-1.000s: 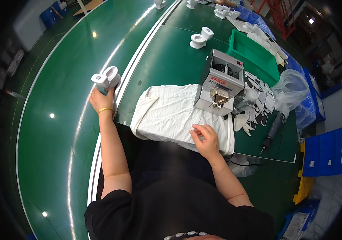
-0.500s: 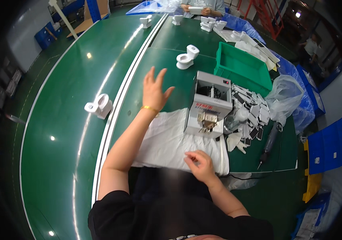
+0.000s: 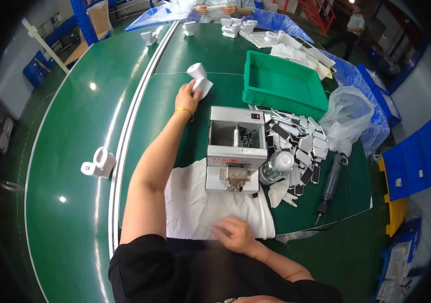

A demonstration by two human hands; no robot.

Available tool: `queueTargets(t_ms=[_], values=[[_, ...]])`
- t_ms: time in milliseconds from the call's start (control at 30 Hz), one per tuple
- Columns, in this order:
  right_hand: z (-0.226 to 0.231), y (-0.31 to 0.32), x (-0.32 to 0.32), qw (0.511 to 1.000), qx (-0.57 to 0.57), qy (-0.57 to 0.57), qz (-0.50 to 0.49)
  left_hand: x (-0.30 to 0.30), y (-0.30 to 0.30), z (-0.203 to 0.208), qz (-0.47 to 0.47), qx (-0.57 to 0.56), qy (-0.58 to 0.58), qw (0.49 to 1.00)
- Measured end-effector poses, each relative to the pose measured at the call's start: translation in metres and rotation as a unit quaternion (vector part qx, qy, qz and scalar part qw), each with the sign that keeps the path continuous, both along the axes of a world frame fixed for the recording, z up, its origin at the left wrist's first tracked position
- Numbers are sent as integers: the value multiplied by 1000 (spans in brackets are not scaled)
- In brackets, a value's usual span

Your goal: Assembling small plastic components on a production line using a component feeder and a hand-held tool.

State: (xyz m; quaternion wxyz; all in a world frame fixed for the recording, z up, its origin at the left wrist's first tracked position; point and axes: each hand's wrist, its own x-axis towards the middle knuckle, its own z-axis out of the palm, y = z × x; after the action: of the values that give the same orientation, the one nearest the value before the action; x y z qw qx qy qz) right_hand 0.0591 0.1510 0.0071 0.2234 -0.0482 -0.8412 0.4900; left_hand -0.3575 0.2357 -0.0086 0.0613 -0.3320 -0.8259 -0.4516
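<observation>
Green tabletop [image 3: 215,55]: machine [image 3: 235,161], tray [image 3: 286,81] right of left hand [image 3: 187,100].

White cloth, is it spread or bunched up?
Spread, with wrinkles: the white cloth lies broadly over the table near your right hand.

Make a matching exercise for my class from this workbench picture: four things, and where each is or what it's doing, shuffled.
Things
1. Left hand
2. Green tray
3. Right hand
4. Powered screwdriver

Places or states
A. Beyond the grey machine, toward the right
B. Right of the loose flat pieces
C. Gripping a white toilet-shaped piece
D. At the near edge of the white cloth

Right pairs: 1-C, 2-A, 3-D, 4-B
</observation>
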Motion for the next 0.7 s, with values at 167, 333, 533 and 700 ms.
queueTargets(t_ms=[167, 333, 533, 700], values=[[2, -4, 2, 1000, -9, 2, -13, 38, -86, 22, -180, 356, -572, 717], [-5, -10, 2, 999, 15, 0, -40, 112, -174, 59, -289, 375, -610, 636], [-10, -15, 1, 999, 36, 5, -40, 182, -228, 77, -360, 377, -603, 604], [-12, -18, 1, 998, 44, 6, -50, 220, -248, 81, -356, 384, -609, 596]])
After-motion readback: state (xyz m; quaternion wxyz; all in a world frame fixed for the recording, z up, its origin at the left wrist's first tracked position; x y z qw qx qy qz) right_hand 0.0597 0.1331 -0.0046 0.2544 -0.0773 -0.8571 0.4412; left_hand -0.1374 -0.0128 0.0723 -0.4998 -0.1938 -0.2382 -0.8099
